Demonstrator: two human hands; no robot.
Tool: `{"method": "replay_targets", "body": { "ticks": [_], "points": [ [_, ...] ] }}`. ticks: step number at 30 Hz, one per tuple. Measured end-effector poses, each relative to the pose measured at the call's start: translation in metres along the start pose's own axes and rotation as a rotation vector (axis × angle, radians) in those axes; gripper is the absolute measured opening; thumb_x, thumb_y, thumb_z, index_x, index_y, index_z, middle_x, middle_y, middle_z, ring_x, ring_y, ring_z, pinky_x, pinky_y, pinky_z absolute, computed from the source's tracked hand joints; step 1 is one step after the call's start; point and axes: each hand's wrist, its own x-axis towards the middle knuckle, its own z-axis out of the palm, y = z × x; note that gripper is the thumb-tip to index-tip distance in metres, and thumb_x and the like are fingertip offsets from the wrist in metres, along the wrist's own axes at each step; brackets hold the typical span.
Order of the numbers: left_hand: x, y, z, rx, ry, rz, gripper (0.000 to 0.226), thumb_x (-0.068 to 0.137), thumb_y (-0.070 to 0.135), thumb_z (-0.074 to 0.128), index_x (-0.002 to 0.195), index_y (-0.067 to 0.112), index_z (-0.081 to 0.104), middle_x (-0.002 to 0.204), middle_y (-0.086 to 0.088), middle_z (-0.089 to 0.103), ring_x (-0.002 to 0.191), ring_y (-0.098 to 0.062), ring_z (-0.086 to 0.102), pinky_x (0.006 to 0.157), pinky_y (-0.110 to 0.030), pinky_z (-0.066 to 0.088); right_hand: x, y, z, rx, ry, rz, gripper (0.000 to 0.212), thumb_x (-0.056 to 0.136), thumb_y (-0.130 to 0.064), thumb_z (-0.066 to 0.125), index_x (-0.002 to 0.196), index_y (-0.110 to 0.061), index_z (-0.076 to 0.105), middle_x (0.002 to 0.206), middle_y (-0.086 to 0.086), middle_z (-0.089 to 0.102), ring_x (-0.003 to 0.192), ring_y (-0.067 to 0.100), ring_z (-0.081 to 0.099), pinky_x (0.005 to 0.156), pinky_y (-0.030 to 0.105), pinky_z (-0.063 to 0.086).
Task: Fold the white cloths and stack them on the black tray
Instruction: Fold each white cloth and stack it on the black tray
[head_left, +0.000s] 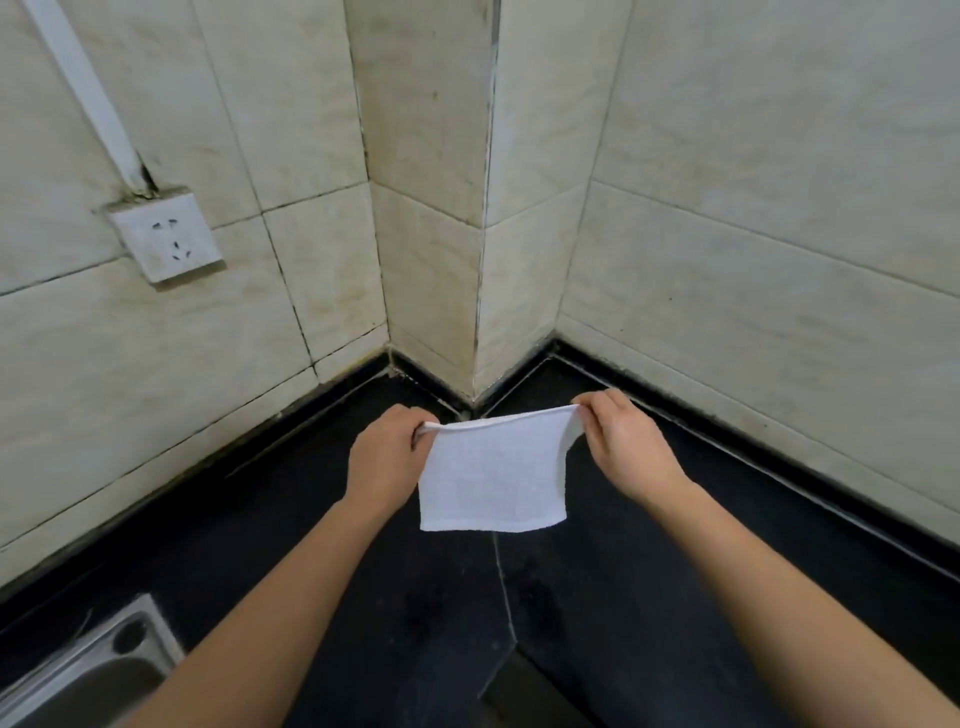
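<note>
I have the left hand (387, 457) pinching one top corner of the white cloth (493, 483) between thumb and curled fingers. The right hand (623, 441) pinches the opposite top corner the same way, so both hands are closed on the cloth and its upper edge is drawn taut between them. From that edge the cloth hangs toward 6 o'clock as a flat, roughly square panel. It is held in the air above the dark worktop (649, 597) and I see no part of it resting there. Seen from the cloth, the left hand is at 9 o'clock and the right hand at 3 o'clock, each touching only its own corner. The lower hem hangs free between my forearms. I cannot tell whether the panel is a single layer or already doubled once, since the top edge could be a hem or a fold. As I judge it, the task is at an early stage for this piece: it is stretched out and squared, and the folding and placing remain to be done. The black tray is out of view, as are any other cloths, so I cannot say how many are stacked. Further out, a steel sink (88, 670) sits at 8 o'clock and a wall socket (166, 236) at 10 o'clock on the tiled wall.
</note>
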Motion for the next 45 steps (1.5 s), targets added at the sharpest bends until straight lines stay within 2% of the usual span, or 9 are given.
{"method": "replay_targets", "body": {
  "ticks": [8,11,14,18,24,29,35,40,45],
  "points": [
    [0.016,0.036,0.018,-0.051,0.211,0.107,0.01,0.084,0.004,0.064,0.091,0.011,0.063,0.094,0.004,0.055,0.081,-0.005,0.048,0.071,-0.016,0.036,-0.008,0.019,-0.017,0.152,0.217,-0.089,0.017,0.1,-0.017,0.055,0.112,-0.01,0.065,0.108,0.004,0.06,0.093,0.017,0.06,0.08,0.03,0.048],
    [-0.025,0.015,0.047,0.051,0.132,0.152,0.017,0.079,0.002,0.071,0.093,0.007,0.065,0.11,-0.008,0.062,0.093,-0.015,0.059,0.074,-0.022,0.046,-0.036,0.039,0.016,0.112,0.098,-0.116,0.017,0.097,-0.015,0.059,0.111,-0.009,0.066,0.11,0.004,0.059,0.09,0.018,0.062,0.08,0.027,0.049],
    [-0.082,-0.02,0.088,0.224,-0.108,0.104,0.022,0.07,0.001,0.081,0.088,0.008,0.07,0.116,-0.014,0.068,0.108,-0.033,0.066,0.078,-0.039,0.058,-0.078,0.064,0.071,0.032,-0.23,-0.1,0.021,0.094,-0.008,0.059,0.114,-0.008,0.065,0.117,0.007,0.056,0.095,0.026,0.063,0.08,0.036,0.055],
    [-0.157,-0.048,0.126,0.384,-0.383,0.107,0.029,0.051,0.001,0.09,0.071,0.012,0.072,0.099,-0.01,0.072,0.098,-0.036,0.07,0.058,-0.039,0.06,-0.143,0.08,0.125,-0.116,-0.658,-0.138,0.039,0.094,-0.001,0.05,0.132,-0.009,0.056,0.13,0.009,0.053,0.111,0.03,0.057,0.091,0.039,0.05],
    [-0.221,-0.054,0.139,0.358,-0.469,0.093,0.028,0.052,0.0,0.086,0.072,0.014,0.073,0.081,-0.002,0.066,0.075,-0.024,0.064,0.055,-0.032,0.049,-0.197,0.094,0.139,-0.177,-0.55,-0.235,0.038,0.054,0.0,0.087,0.083,-0.019,0.072,0.084,-0.001,0.066,0.066,0.019,0.063,0.045,0.026,0.049],
    [-0.225,-0.056,0.135,0.338,-0.516,0.069,0.033,0.052,0.001,0.088,0.076,0.019,0.074,0.078,0.002,0.069,0.07,-0.019,0.065,0.057,-0.028,0.051,-0.201,0.101,0.129,-0.07,-0.602,-0.226,0.023,0.07,-0.001,0.076,0.085,-0.018,0.071,0.087,-0.002,0.066,0.072,0.021,0.063,0.052,0.033,0.054],
    [-0.192,-0.058,0.118,0.148,-0.671,-0.136,0.017,0.092,0.025,0.065,0.109,0.026,0.072,0.096,0.011,0.066,0.088,-0.004,0.058,0.075,-0.016,0.04,-0.175,0.099,0.11,0.165,-0.694,0.065,0.019,0.094,-0.021,0.059,0.109,-0.029,0.068,0.103,-0.016,0.063,0.093,0.003,0.056,0.082,0.022,0.048],
    [-0.155,-0.061,0.128,-0.217,-0.409,-0.582,0.024,0.092,0.014,0.068,0.115,0.018,0.072,0.104,0.004,0.069,0.094,-0.007,0.064,0.085,-0.018,0.049,-0.135,0.1,0.126,0.568,-0.46,0.521,0.018,0.093,-0.022,0.068,0.109,-0.03,0.073,0.096,-0.016,0.071,0.09,-0.001,0.065,0.082,0.015,0.051],
    [-0.121,-0.057,0.148,-0.388,-0.149,-0.844,0.013,0.092,0.015,0.068,0.104,0.019,0.07,0.093,0.009,0.067,0.088,-0.003,0.062,0.072,-0.011,0.043,-0.094,0.1,0.148,0.7,-0.35,0.671,0.015,0.094,-0.022,0.07,0.109,-0.025,0.073,0.091,-0.012,0.071,0.088,0.002,0.066,0.075,0.012,0.048]
  ]
}}
